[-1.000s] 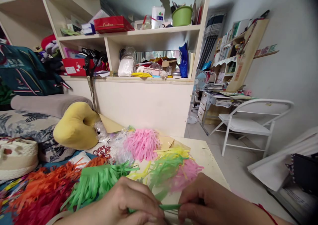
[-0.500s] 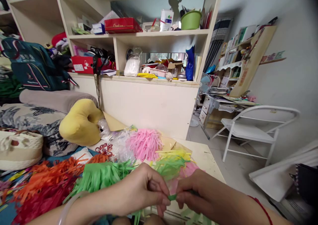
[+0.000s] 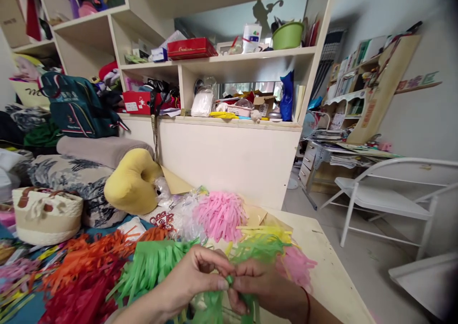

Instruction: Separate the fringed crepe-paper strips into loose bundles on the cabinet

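My left hand [image 3: 198,274] and my right hand [image 3: 266,286] meet low in the middle of the view. Both are closed, pinching a twisted bit of green tissue paper [image 3: 229,279] between the fingertips. Green fringe strips [image 3: 211,307] hang below the fingers. Just past my hands, another green fringed tissue piece [image 3: 259,246] lies by a yellow fringe [image 3: 286,235] and a pink fringe [image 3: 296,266]. Left of my left arm spreads a green fringed sheet [image 3: 157,264]. A fluffy pink tissue bunch [image 3: 220,214] sits farther back.
Orange fringe [image 3: 93,257] and red fringe [image 3: 84,290] cover the left side near a woven bag [image 3: 48,216]. A yellow cushion [image 3: 132,183] leans against the shelf unit [image 3: 218,159]. To the right, a white folding chair [image 3: 386,195] stands beyond the pale tabletop [image 3: 329,271].
My hands have come closer together, and the green paper between them now looks like a small tight twist. The view has swung left, so the surroundings sit farther right.
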### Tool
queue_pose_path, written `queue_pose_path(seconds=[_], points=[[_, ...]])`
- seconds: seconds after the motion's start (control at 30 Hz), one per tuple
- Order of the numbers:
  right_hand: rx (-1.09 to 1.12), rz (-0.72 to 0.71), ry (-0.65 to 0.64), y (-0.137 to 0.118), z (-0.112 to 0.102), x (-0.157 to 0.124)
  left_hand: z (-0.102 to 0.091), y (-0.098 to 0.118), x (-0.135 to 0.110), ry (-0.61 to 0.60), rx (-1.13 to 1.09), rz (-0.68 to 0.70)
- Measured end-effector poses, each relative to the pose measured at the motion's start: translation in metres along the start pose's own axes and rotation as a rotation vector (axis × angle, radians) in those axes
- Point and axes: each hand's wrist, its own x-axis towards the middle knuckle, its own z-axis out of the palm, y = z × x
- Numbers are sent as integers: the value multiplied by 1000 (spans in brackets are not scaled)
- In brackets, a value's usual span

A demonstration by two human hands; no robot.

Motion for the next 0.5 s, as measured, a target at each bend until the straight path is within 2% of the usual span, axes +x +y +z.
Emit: queue_pose_path(seconds=[0.13,0.3,0.43,0.5], points=[[-36,36,7,2,0,23,-22,1,-5,10,68,37],[-224,94,-88,6,0,50,-44,-3,-12,61,9,53],[-508,148,-189,15,-21,97,-60,-6,-30,248,-4,129],[-715,167,-118,21,-35,133,-64,-7,-44,341,-12,166]])
